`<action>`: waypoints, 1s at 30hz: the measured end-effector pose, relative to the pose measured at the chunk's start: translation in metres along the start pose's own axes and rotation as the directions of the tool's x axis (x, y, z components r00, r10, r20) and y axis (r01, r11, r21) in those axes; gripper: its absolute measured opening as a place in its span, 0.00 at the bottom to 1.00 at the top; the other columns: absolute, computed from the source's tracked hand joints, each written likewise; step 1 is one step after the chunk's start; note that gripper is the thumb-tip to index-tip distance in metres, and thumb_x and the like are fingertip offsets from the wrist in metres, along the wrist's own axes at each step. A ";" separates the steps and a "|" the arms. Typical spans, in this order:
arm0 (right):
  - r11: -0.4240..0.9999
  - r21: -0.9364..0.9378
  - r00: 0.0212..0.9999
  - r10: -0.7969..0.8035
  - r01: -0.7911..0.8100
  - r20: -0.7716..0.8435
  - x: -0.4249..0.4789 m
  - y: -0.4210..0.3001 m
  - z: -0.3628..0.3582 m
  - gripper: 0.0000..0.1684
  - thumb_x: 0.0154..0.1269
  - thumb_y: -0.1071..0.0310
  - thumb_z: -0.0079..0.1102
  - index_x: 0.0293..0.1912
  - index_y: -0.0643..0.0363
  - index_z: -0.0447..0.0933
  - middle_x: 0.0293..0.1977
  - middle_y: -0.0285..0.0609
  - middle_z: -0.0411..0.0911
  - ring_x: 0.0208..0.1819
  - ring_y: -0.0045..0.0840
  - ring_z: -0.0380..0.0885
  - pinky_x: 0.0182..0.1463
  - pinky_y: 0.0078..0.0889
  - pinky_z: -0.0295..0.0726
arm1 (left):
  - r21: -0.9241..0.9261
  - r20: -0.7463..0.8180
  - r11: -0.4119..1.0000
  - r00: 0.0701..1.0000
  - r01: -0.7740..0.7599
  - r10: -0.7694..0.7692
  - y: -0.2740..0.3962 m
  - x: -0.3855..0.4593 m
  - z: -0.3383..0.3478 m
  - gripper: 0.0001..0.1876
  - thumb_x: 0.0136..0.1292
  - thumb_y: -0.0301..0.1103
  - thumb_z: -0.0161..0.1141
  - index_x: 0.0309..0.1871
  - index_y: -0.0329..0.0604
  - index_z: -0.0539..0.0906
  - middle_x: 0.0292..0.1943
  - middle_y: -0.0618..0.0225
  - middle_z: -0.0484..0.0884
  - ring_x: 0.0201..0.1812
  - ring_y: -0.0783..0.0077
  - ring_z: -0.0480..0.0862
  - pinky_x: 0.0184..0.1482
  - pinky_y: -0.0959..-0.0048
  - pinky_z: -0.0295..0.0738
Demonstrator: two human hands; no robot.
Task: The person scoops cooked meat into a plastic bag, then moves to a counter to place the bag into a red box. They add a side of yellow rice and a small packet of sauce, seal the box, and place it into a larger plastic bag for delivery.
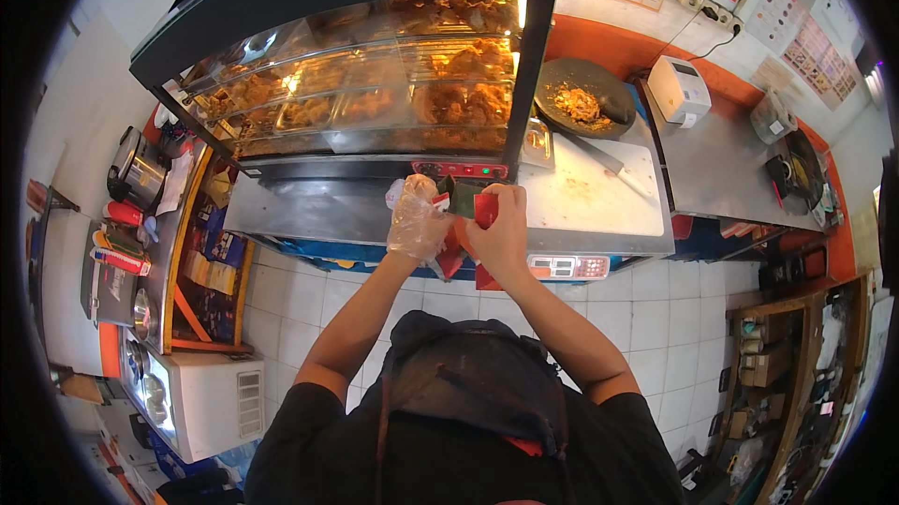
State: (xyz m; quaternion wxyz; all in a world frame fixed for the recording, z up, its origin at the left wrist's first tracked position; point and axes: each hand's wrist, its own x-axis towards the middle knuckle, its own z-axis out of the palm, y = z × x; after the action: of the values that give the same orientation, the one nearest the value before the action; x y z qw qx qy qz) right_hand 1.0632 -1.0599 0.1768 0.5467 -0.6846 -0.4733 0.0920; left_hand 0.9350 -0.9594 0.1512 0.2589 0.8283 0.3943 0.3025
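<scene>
My left hand (419, 220), in a clear plastic glove, holds the left side of some red and green printed packaging. My bare right hand (502, 227) grips the right side of that packaging (462, 201), which looks like paper or thin card; its exact shape is partly hidden by my fingers. Both hands are above the front edge of the steel counter (316, 213), just below the red control panel (460, 170) of a heated glass display cabinet. Trays of fried chicken (477, 101) stand on the cabinet's shelves. A crumpled whitish plastic thing (395, 193) lies beside my gloved hand.
At right, a knife (618, 168) lies on a white cutting board (583, 203), with a stone mortar (586, 97) of crushed food behind it. A small steel container (537, 143) stands beside the cabinet. Further right is a white label printer (679, 90); a digital scale panel (569, 267) is below the board.
</scene>
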 end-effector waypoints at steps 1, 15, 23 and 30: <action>1.000 0.000 1.000 0.007 -0.007 0.007 0.004 -0.003 0.006 0.24 0.47 0.75 0.66 0.47 0.62 0.71 0.45 0.50 0.68 0.47 0.45 0.73 0.49 0.40 0.76 | 0.087 -0.017 0.996 1.000 -0.024 0.026 -0.008 0.000 -0.002 0.23 0.53 0.47 0.69 0.45 0.40 0.78 0.44 0.54 0.74 0.47 0.53 0.76 0.50 0.60 0.74; 0.984 -0.176 0.970 0.038 0.005 0.241 0.070 -0.050 0.133 0.25 0.44 0.74 0.66 0.46 0.59 0.71 0.43 0.50 0.71 0.48 0.49 0.75 0.49 0.47 0.76 | 0.105 -0.211 0.993 0.974 -0.060 0.082 -0.131 0.035 -0.084 0.20 0.52 0.38 0.71 0.45 0.39 0.79 0.42 0.55 0.81 0.45 0.54 0.82 0.54 0.60 0.76; 0.912 -0.294 0.896 -0.145 0.286 0.421 0.065 -0.071 0.224 0.30 0.43 0.74 0.65 0.51 0.59 0.72 0.47 0.47 0.71 0.53 0.44 0.73 0.55 0.44 0.72 | 0.457 0.247 0.879 0.930 0.137 -0.273 -0.163 0.058 -0.124 0.15 0.56 0.42 0.64 0.39 0.41 0.86 0.38 0.52 0.85 0.46 0.50 0.85 0.49 0.59 0.80; 0.895 -0.315 0.918 -0.206 0.317 0.338 0.081 -0.082 0.243 0.40 0.45 0.67 0.71 0.62 0.56 0.71 0.49 0.43 0.72 0.55 0.41 0.71 0.60 0.43 0.65 | 0.081 0.246 0.980 0.950 0.179 -0.194 -0.228 0.062 -0.119 0.13 0.57 0.42 0.64 0.39 0.43 0.84 0.38 0.56 0.86 0.44 0.53 0.86 0.45 0.62 0.81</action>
State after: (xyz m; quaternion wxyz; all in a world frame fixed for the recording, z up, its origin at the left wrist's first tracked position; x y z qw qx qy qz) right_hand 0.9056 -0.8425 0.1830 0.3407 -0.6815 -0.6471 0.0290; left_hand 0.7691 -0.7596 0.0985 0.3102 0.8262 0.4432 0.1572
